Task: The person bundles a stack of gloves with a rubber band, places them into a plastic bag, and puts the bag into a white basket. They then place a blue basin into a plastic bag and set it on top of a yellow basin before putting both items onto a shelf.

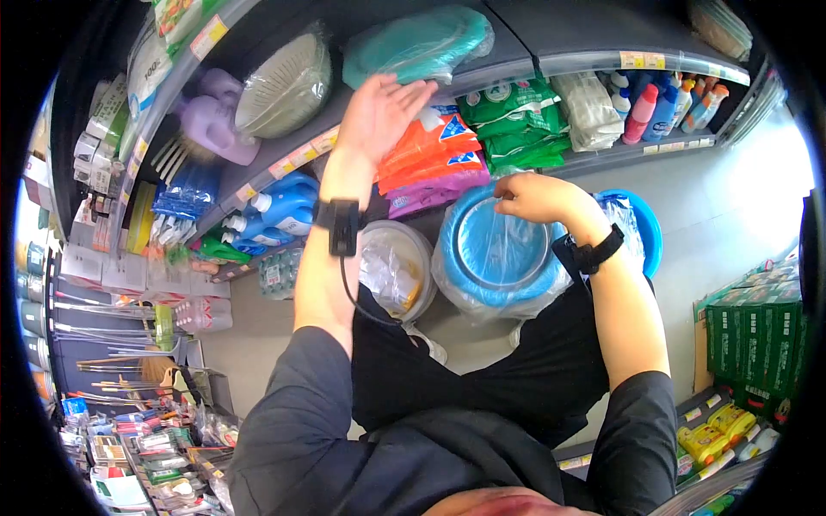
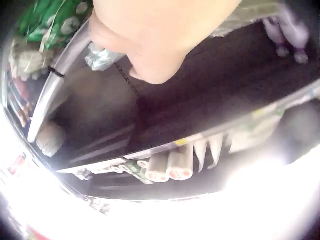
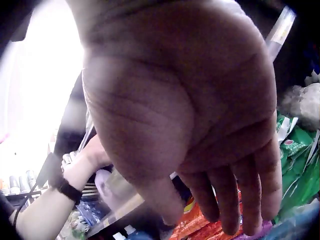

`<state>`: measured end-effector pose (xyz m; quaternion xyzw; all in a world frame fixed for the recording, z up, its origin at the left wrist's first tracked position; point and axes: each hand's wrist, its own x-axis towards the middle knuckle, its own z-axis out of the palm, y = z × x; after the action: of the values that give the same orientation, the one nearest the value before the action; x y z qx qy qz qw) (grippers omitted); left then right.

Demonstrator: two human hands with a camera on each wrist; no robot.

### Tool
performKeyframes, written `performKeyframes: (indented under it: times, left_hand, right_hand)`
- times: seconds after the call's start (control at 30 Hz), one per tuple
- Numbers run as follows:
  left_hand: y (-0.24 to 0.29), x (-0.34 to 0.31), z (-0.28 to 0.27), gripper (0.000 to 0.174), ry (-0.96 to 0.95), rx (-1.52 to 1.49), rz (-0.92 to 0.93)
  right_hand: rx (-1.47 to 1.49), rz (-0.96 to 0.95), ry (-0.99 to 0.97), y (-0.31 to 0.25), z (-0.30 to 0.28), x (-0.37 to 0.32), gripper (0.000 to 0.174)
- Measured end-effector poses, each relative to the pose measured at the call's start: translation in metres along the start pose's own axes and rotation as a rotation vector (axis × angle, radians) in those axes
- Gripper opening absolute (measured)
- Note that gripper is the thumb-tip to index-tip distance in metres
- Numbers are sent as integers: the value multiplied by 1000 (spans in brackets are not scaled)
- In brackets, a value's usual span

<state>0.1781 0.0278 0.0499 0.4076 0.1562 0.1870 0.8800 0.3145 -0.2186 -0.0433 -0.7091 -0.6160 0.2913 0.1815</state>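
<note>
A teal plastic basin in clear wrap sits on the upper shelf. My left hand reaches up to it, fingers extended and fingertips right at its near edge. In the left wrist view, a wrapped corner of the teal basin shows beside the left hand, which hides the rest. My right hand hangs over a stack of blue basins in clear plastic on the floor. The right wrist view shows that right hand's palm, its fingers loosely extended and nothing in them.
Left of the teal basin are a wrapped pale strainer basket and purple jugs. Below are orange packs, green packs and spray bottles. A white bucket stands by the legs; green cartons are at right.
</note>
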Motion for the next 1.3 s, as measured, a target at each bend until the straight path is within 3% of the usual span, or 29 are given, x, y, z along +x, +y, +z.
performKeyframes:
  times: [0.1,0.2,0.23,0.33,0.43,0.53,0.63,0.73,0.77,0.9,0.93,0.97,1.0,1.07,1.13,1.2,1.23,1.3]
  left_hand:
    - [-9,-29,13,40,187,883,177]
    - [-3,0,-7,36,103,1874,1054]
    - [2,20,-16,54,44,1959,1071]
    - [-4,54,-6,74,115,2250,1033]
    - [-5,86,7,87,90,2334,722]
    - [-10,129,-15,81,-143,2071,531]
    - [-22,129,-19,76,-68,2126,554]
    - [-12,131,-17,74,-126,2099,442]
    - [-15,141,-29,73,-146,2072,534]
    - [-13,141,-29,76,-199,2065,491]
    - [-19,142,-42,59,-330,1923,919]
    - [5,93,17,57,23,2106,1084]
    - [-18,78,14,63,-10,2037,888]
    - [-27,45,18,67,-61,1943,968]
    - [-67,6,-19,37,-152,1897,783]
    - [-114,-40,-44,26,-190,1782,505]
    - [-139,-47,-80,28,-167,1722,329]
    - [-194,-66,-176,35,-63,1718,36]
  right_hand:
    - [-37,-19,-19,-4,0,0,43]
    - [-47,-12,-57,-10,6,3,43]
    - [-51,-7,-67,-12,5,5,43]
    - [-74,-4,-82,-11,13,13,44]
    - [-74,-7,-59,-15,15,13,44]
    - [-40,13,-57,-13,15,10,44]
    - [-72,41,-64,-9,13,7,43]
    - [-60,45,-53,-7,9,3,43]
    - [-66,47,-60,-4,13,4,43]
    - [-139,169,-28,15,9,14,39]
    - [-167,172,-92,40,14,29,38]
    - [-123,140,-73,51,12,28,39]
    - [-103,142,-91,65,12,34,41]
    - [-70,182,-139,104,17,45,38]
    - [38,405,-153,111,17,35,38]
    - [-83,548,-205,117,31,27,39]
    - [-154,615,-222,121,34,25,39]
    - [-262,556,-312,135,58,21,41]
